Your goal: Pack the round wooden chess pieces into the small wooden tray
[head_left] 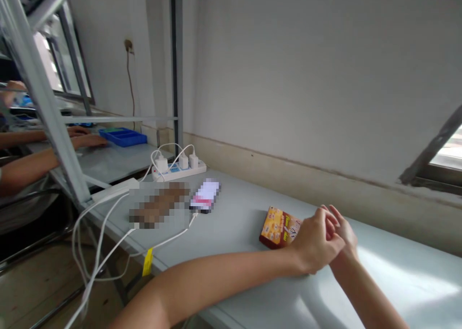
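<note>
Both of my hands meet above the grey table, at the right of the head view. The fingers of my left hand [316, 241] are curled inward against my right hand [345, 232], whose fingers are bent up behind it. Whatever may lie between the palms is hidden. A yellow and dark red box [277, 227] with printed lettering lies on the table just left of my left hand, which covers its right end.
A phone [206, 195] with a lit screen lies left on the table [234, 228], a white cable plugged in. Behind it sits a white power strip [180, 170] with chargers. Cables hang over the front edge. Another person's hands rest near a blue tray [124, 137] beyond the metal frame [54, 98].
</note>
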{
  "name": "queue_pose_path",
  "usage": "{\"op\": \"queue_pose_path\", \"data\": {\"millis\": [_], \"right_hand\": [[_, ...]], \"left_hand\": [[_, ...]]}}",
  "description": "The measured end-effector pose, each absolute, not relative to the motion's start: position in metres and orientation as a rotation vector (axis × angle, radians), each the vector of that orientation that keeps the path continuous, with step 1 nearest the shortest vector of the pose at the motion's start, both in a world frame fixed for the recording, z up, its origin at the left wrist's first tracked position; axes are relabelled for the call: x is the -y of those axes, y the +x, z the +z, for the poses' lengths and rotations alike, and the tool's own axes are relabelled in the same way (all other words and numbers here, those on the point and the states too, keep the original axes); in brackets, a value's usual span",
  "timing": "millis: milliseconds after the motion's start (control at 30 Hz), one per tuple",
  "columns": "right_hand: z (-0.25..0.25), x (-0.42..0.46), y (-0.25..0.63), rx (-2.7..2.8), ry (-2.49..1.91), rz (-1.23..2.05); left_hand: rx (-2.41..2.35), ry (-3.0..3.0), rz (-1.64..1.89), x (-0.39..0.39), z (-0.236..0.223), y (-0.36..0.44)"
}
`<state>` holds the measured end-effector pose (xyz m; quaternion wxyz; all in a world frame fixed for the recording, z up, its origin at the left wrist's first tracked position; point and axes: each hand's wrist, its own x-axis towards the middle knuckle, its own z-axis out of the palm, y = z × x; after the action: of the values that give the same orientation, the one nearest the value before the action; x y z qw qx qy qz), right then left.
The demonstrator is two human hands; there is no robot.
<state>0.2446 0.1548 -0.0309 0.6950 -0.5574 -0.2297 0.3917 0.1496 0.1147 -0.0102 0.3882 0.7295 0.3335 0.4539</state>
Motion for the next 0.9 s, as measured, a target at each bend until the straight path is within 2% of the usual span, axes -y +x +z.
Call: {"op": "queue_pose_path", "data": {"millis": [100,200,267,333,400,467,633,800,900], "right_hand": [[-0.034,-0.150,0.243,0.501,-1.271,0.802],[-0.038,-0.144,0.235,0.473,-1.439,0.742],[-0.041,-0.140,0.227,0.457,-1.501,0.786],[-0.043,-0.136,0.217,0.489,-1.487,0.847],[-0.044,-0.133,0.209,0.513,-1.440,0.933],[-0.041,-0.130,0.204,0.476,-1.384,1.030],[-0.022,-0.123,0.212,0.481,-1.308,0.993],[0.013,-0.111,0.234,0.843,-0.978,0.768],[0.027,-0.109,0.241,0.951,-0.836,0.749]], "left_hand": [[-0.971,2.061,1.219,-0.128,-0.013,0.132],[-1.376,2.065,1.312,-0.151,-0.020,0.114],[-1.608,1.987,1.133,-0.169,-0.027,0.106],[-1.675,1.893,0.811,-0.184,-0.035,0.101],[-1.616,1.901,0.593,-0.194,-0.041,0.100],[-1.516,1.942,0.551,-0.196,-0.044,0.101],[-1.098,1.745,0.752,-0.188,-0.030,0.099],[-0.937,1.437,1.186,-0.171,0.023,0.096],[-0.769,1.465,1.162,-0.162,0.057,0.099]]}}
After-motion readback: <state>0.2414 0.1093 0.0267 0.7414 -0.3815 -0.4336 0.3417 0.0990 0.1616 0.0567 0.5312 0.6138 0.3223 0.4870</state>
